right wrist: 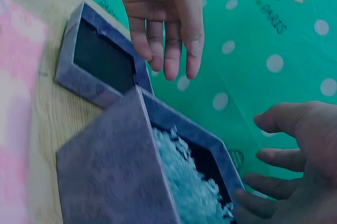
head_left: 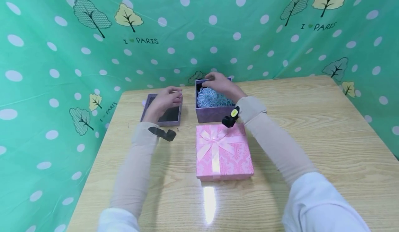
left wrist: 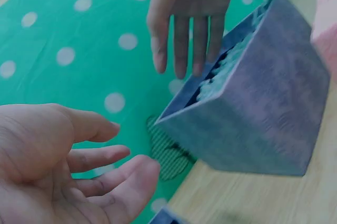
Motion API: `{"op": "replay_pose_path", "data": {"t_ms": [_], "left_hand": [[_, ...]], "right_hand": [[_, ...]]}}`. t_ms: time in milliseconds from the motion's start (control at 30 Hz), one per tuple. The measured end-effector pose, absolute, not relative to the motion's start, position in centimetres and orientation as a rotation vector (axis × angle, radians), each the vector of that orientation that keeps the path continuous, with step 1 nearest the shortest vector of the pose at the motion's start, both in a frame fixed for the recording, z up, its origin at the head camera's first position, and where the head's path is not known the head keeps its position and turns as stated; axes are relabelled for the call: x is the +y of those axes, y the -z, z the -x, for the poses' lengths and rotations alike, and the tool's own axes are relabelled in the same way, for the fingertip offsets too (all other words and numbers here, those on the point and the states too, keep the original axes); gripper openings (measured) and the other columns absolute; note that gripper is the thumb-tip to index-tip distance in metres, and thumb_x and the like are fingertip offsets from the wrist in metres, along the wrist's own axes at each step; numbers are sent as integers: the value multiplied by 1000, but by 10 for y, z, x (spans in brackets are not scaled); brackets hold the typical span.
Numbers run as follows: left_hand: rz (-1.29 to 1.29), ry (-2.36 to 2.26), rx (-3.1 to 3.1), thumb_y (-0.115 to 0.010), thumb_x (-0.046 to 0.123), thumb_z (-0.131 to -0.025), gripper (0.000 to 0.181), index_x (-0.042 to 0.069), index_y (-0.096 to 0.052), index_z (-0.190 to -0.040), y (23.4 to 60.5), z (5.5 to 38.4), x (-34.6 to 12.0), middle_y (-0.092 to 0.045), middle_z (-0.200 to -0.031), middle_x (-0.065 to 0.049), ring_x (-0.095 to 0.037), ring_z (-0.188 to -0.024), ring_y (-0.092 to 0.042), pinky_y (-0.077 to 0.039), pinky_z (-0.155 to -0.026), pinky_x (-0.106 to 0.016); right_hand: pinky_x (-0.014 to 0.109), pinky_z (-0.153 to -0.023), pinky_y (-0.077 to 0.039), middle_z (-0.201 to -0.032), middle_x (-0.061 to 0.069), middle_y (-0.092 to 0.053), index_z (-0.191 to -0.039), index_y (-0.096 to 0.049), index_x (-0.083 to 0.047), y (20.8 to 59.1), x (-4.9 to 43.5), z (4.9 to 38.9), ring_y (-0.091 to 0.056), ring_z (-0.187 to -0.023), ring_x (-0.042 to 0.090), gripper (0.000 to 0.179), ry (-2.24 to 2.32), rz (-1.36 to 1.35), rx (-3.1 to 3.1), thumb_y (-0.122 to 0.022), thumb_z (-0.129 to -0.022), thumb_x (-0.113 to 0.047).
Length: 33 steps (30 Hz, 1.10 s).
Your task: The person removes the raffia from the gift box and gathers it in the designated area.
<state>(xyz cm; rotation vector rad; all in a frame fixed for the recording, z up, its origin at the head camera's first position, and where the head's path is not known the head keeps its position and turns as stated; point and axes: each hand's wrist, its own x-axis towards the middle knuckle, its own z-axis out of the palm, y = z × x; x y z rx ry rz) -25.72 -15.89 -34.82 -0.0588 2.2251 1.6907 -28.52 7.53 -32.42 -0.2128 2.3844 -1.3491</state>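
Note:
A purple gift box [head_left: 215, 115] stands upright near the back of the table, its top uncovered. Light blue shredded paper [head_left: 210, 99] fills much of it, with a dark gap along one side [right wrist: 213, 163]. My right hand [head_left: 222, 85] hovers over the far rim of this box, fingers loosely bent and holding nothing. To the left lies the matching purple lid [head_left: 168, 123], inner dark side up. Above that lid hangs my left hand [head_left: 166, 102], its fingers relaxed and apart from the box. Both palms face each other in the wrist views.
A pink gift box [head_left: 240, 155] with a ribbon bow [head_left: 214, 140] sits just in front of the purple box, between my forearms. Behind the wooden table [head_left: 311, 121] hangs a green dotted cloth [head_left: 215, 34].

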Motion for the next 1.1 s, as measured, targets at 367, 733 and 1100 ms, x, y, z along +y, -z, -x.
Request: {"op": "replay_pose_path", "data": {"t_ms": [367,733,1100], "left_hand": [[12,-1523,2167,-53,9,-97,47,4,-35,-140,361,261,-123,-51,-124,-19,-29,-97,-59,-46,-102,-48],[-1,-1541,2072,-50,7,-97,53,7,-28,-145,362,259,-120,-46,-126,-21,-23,-86,-58,-49,-99,-48],[15,-1602,2014,-51,7,-97,52,9,-30,-144,367,261,-125,-50,-118,-18,-24,-78,-61,-44,-103,-54]], "right_hand": [[48,-114,-30,-156,13,-23,-149,-26,-8,335,85,293,-26,-142,32,71,1031,168,2432,-58,-93,-38],[46,-121,-16,-161,10,-6,-154,-5,-8,348,86,299,-8,-148,29,90,1007,77,2264,-63,-91,-37],[42,-122,-9,-162,6,2,-155,0,-15,365,86,305,1,-149,25,102,882,245,2244,-71,-85,-34]]}}
